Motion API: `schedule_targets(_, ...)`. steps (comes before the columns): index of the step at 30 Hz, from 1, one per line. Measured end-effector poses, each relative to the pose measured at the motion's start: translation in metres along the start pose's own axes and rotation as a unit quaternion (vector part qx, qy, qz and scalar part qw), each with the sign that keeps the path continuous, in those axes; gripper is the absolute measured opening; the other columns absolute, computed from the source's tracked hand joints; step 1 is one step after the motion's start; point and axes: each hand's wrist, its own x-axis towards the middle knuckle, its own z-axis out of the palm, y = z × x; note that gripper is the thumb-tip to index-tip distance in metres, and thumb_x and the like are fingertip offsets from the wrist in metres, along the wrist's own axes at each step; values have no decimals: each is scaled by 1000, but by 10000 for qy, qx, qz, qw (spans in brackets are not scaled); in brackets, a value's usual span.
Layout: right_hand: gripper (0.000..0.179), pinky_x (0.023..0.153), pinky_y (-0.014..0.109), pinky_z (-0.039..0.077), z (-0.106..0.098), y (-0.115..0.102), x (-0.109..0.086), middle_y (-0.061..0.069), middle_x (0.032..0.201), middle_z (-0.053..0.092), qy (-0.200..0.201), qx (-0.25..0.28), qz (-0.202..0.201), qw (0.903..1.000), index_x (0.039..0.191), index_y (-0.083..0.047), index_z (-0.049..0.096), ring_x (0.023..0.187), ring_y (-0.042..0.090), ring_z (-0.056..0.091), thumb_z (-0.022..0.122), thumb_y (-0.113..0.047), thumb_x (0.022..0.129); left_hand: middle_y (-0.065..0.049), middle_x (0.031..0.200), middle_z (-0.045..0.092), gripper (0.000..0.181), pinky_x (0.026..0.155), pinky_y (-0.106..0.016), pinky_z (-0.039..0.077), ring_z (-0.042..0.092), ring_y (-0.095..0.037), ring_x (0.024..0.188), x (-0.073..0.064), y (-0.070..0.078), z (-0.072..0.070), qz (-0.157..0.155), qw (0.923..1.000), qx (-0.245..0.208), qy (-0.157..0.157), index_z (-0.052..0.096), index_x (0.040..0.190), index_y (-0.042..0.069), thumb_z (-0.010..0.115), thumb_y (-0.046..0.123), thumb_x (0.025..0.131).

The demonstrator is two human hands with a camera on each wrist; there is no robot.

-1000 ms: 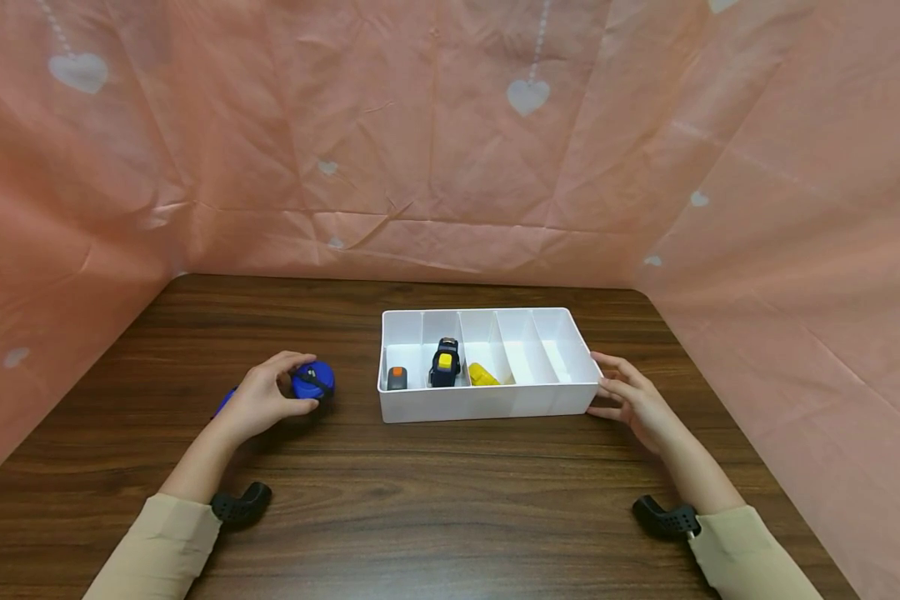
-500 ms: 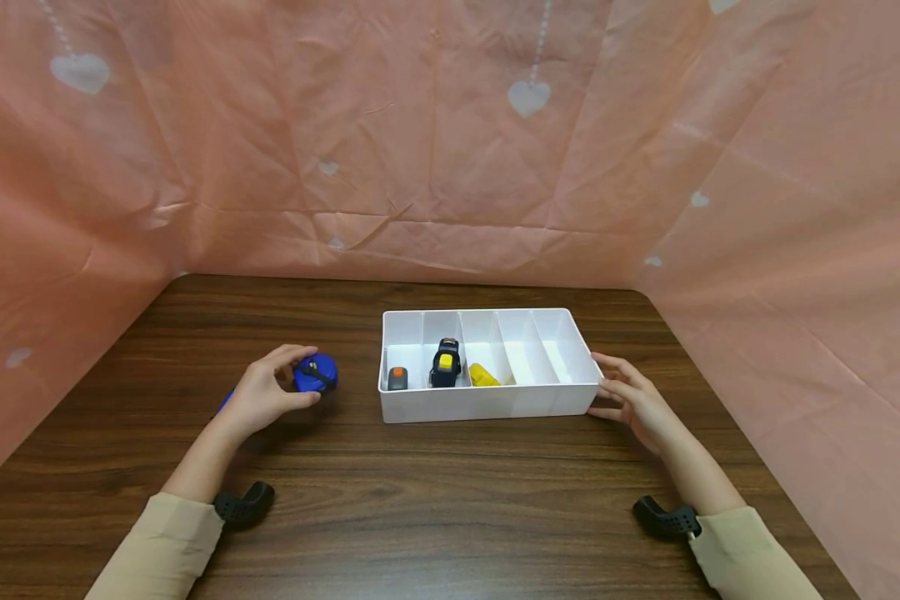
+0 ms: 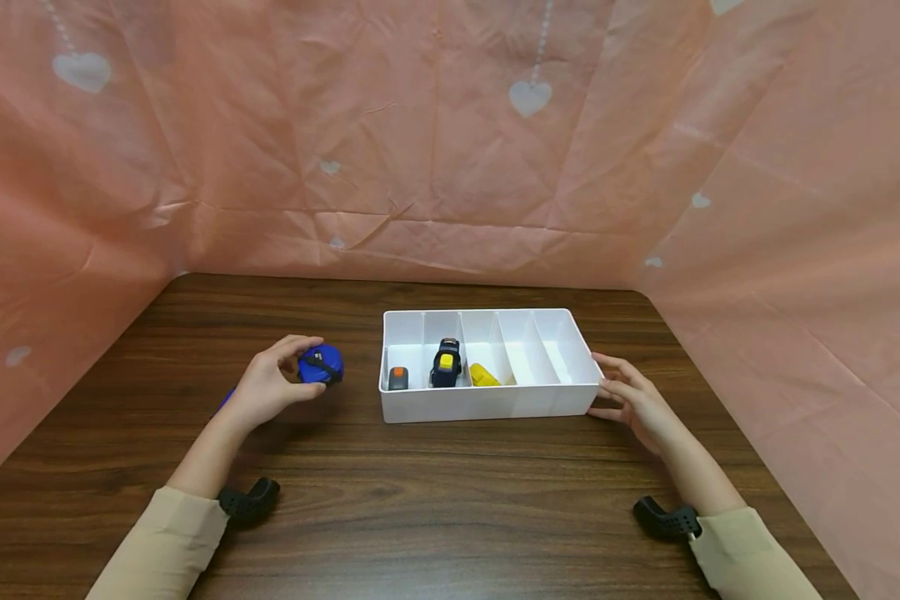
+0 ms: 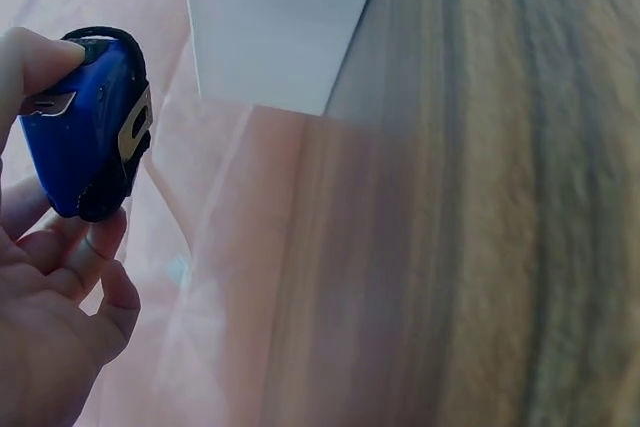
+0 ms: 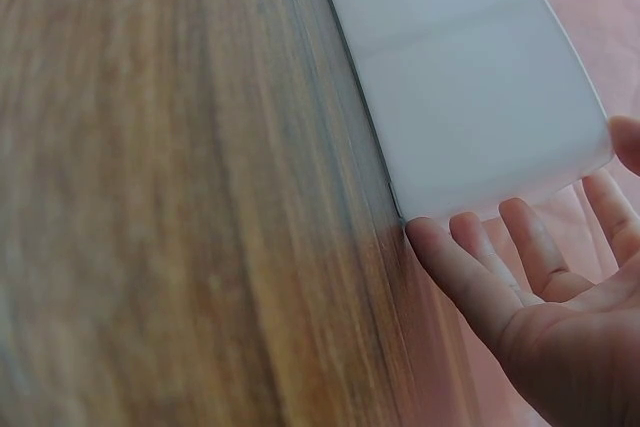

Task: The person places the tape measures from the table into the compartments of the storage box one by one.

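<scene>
My left hand (image 3: 266, 387) pinches a blue tape measure (image 4: 85, 127) between thumb and fingers, left of the white divided box (image 3: 495, 402). A black strap and a metal belt clip show on the tape measure in the left wrist view. My right hand (image 3: 641, 407) touches the box's right end with spread, slightly bent fingers; in the right wrist view its fingertips (image 5: 425, 232) lie along the end wall's edge. Inside the box, toward the left, are a dark grey piece with an orange top (image 3: 398, 378), a black-and-yellow device (image 3: 446, 364) and a yellow object (image 3: 483, 375).
Another blue thing (image 3: 227, 400) lies on the brown wooden table (image 3: 450, 508), mostly hidden behind my left wrist. The box's two right compartments hold nothing. A pink cloth (image 3: 435, 142) with white hearts hangs around the table's back and sides.
My left hand has moved slightly to the right and farther from me, with the tape measure in its grip. The right hand and the box have stayed where they were.
</scene>
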Motion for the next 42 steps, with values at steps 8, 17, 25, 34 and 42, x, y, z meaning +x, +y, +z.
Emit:
schedule_targets(8,42,80,40,52,1,-2,0,3,124,45,7,36,22,10000,143,-9,38,103,13,61,44,-17,103,-7,122,59,59,79,-31,40,51,-19,103,5,5,0,232,9996,-98,133,60,128,5,82,8,73)
schedule_targets(17,41,80,40,52,0,-2,0,2,123,46,-32,46,8,10000,143,-10,38,103,13,61,44,-17,103,-8,121,58,58,71,-29,44,49,-22,96,9,9,-1,231,9993,-173,255,60,127,5,82,7,73)
schedule_targets(25,44,80,40,52,0,-1,0,2,124,47,-10,27,40,10000,144,-8,36,104,14,61,45,-17,102,-13,123,58,59,74,-41,43,49,-24,94,13,31,0,232,9989,-274,295,59,127,1,81,3,73)
schedule_targets(34,43,80,41,52,-2,0,1,4,121,47,-113,88,-92,9999,145,-6,35,103,14,61,43,-16,103,-6,123,58,59,77,-32,41,50,-21,97,23,25,5,280,9984,-347,336,60,128,9,81,9,73)
schedule_targets(42,43,80,41,53,-1,0,1,6,121,47,-105,90,-98,9999,145,-6,35,103,15,61,43,-15,103,-10,125,58,60,82,-35,38,49,-21,101,27,34,6,218,9983,-414,339,59,129,5,80,2,73)
